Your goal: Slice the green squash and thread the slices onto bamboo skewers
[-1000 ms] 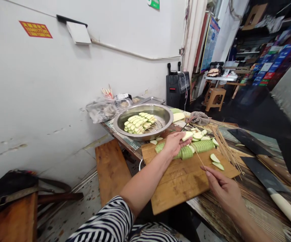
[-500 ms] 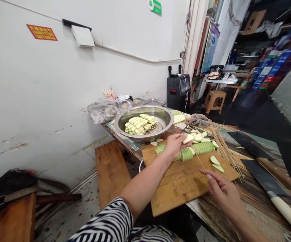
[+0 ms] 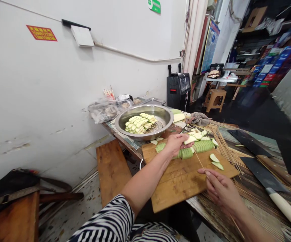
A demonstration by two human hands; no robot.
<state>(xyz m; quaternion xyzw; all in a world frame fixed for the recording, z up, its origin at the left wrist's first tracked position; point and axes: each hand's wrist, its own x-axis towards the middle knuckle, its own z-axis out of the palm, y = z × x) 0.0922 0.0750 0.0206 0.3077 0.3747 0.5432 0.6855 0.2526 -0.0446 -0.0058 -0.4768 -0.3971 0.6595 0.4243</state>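
Note:
My left hand (image 3: 175,144) is closed on a pale zucchini slice (image 3: 190,139) above the far half of the wooden cutting board (image 3: 177,191). Between the fingers of my right hand (image 3: 221,189) runs a thin bamboo skewer (image 3: 198,157), its front end reaching the slice and its tail showing below my wrist. I cannot tell how deep the tip goes. Under and beside my left hand lie rows of cut green zucchini (image 3: 203,146). Two loose slices (image 3: 217,165) rest on the board's right part. Loose skewers (image 3: 224,148) lie beyond the board's right edge.
A steel bowl (image 3: 145,137) with skewered zucchini (image 3: 139,124) stands behind the board. Two cleavers (image 3: 262,173) lie on the right of the table. A grey cloth (image 3: 198,119), plastic bags (image 3: 103,111) and a black speaker (image 3: 178,90) are at the back. A wooden bench (image 3: 112,168) stands left.
My right hand has shifted slightly up and left with the skewer, whose tail now shows below the wrist. The left hand stays almost in place with the slice.

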